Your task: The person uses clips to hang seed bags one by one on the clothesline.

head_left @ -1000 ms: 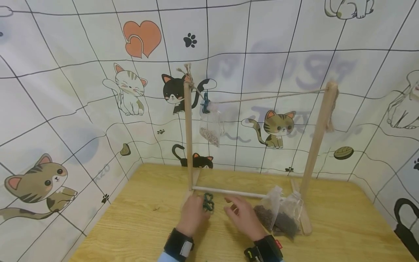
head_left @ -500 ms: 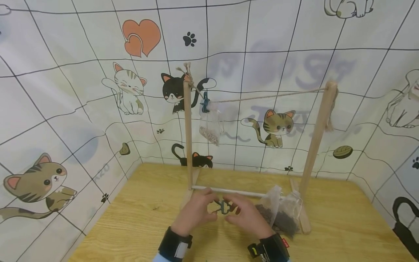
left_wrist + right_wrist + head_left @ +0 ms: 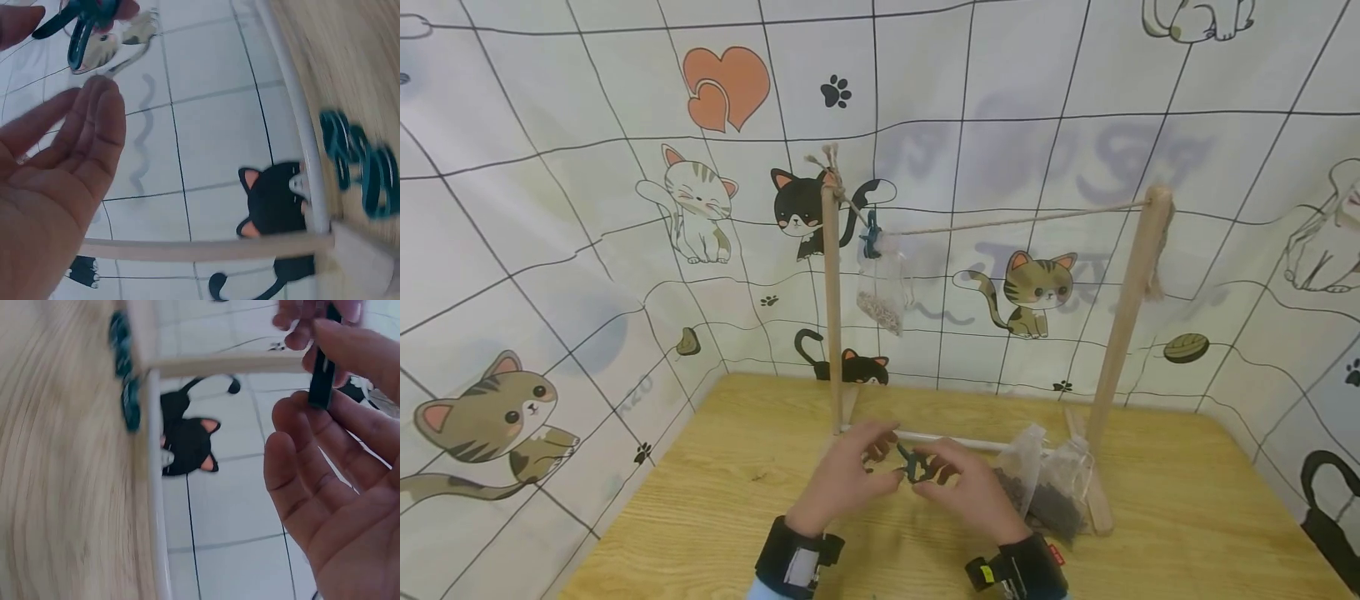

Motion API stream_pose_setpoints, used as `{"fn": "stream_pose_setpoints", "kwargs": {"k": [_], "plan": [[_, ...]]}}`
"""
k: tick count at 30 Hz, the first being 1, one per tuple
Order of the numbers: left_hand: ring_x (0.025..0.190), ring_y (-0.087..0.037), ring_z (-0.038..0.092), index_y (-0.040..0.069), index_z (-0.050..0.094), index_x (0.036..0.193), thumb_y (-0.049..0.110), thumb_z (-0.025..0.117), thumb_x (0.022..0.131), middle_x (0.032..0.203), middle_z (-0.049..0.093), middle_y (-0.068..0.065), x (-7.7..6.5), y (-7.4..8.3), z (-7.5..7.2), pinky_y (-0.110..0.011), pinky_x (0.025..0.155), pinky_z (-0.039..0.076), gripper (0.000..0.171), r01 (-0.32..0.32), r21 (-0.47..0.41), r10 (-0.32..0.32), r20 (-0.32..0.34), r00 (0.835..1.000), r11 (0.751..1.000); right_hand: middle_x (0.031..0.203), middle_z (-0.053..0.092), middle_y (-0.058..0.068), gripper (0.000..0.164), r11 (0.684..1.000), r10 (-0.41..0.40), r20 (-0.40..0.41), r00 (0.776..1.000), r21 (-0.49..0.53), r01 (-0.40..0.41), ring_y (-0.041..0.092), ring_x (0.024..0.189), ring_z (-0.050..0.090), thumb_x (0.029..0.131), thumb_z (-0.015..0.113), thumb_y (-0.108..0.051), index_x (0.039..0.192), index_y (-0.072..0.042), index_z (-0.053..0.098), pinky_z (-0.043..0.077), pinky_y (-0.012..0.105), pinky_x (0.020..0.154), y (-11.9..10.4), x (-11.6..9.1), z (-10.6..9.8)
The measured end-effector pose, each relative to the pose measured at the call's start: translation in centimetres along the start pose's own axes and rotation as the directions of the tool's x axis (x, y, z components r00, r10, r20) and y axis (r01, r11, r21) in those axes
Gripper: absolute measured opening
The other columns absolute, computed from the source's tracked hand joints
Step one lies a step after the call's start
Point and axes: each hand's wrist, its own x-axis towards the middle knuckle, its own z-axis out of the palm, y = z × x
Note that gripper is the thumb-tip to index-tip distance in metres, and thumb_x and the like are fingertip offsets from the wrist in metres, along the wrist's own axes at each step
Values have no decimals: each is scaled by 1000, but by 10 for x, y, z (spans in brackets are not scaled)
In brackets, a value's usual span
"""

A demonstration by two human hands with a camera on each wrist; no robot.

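Note:
My right hand (image 3: 973, 492) pinches a teal plastic clothes peg (image 3: 913, 463) between thumb and fingers, just above the table. In the left wrist view the peg (image 3: 87, 28) shows its two splayed legs. My left hand (image 3: 846, 475) is raised beside it, fingers loosely bent and thumb close to the peg; whether it touches cannot be told. Other teal pegs (image 3: 378, 181) lie on the table near the frame's left foot, hidden behind my left hand in the head view. On the rope (image 3: 1015, 221), a similar peg (image 3: 871, 235) holds a small clear bag (image 3: 880, 292) of pale bits.
Two wooden posts (image 3: 832, 317) carry the rope, with a white bar (image 3: 955, 440) joining them low down. Two clear bags (image 3: 1056, 500) with dark contents lie by the right post (image 3: 1123, 333). Cat-print cloth (image 3: 917, 75) surrounds the wooden table (image 3: 700, 500).
My left hand lifted a peg from beside the left post and brought it to the right hand. The right hand moved in and took hold; the left fingers have since loosened.

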Motion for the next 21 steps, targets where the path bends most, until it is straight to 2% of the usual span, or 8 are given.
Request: {"fn": "stream_pose_setpoints", "kwargs": {"k": [4,6,12,18,21], "plan": [[88,-14,63,4,68,130,11,82,86,108,68,-7,1,-4,0,-34,76,59,46,-41,-159,34,-44,998,986,130,67,8,49,992,-16,-10,1000,128,17,13,96,67,94,77,-23,141,-15,64,58,33,83,-2,-1,0],[85,-19,64,2,70,126,10,82,87,105,69,-9,2,-6,0,-37,75,60,41,-70,-216,59,-59,997,974,131,67,10,49,984,-12,1,1000,178,12,16,97,68,95,75,-21,142,-14,63,58,33,84,-3,0,1],[82,-33,66,3,73,118,9,83,87,101,72,-10,3,-7,-1,-39,71,60,33,-128,-299,102,-101,990,945,132,67,14,47,967,-21,19,1000,253,15,18,98,69,97,73,-14,142,-9,61,58,34,84,-5,1,3],[80,-24,67,4,76,112,7,85,84,97,73,-8,3,-4,-4,-36,70,60,30,-118,-307,84,-121,989,944,131,66,16,45,977,-16,32,999,211,9,18,100,68,98,71,-14,142,-10,62,58,36,86,-4,-1,-5],[80,-17,68,4,78,111,6,86,82,95,73,-10,2,-2,-6,-32,72,60,30,-92,-302,53,-133,990,949,124,69,15,39,995,4,-66,998,97,3,19,99,67,96,73,-9,135,-7,67,57,33,83,1,-4,-17]]}}
